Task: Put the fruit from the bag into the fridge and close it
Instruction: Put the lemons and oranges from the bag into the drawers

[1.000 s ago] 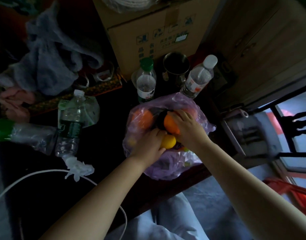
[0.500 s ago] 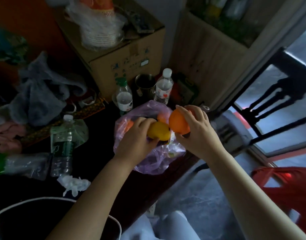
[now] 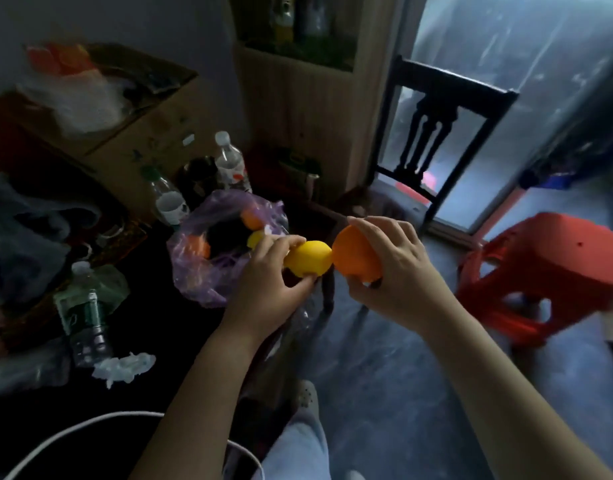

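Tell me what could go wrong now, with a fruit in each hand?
The left hand pinches the yellow fruit by fingertips only; it might slip. The purple bag lies open near the edge of the table with more fruit inside, which could roll out. The red stool stands close: a trip hazard, since the right hand holds the orange fruit too.

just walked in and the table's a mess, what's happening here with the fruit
A person is unpacking fruit from the purple plastic bag on the dark table. The left hand holds a yellow fruit and the right hand holds an orange fruit, side by side just right of the bag. A few more fruits lie in the open bag. Neither held fruit is put away yet.
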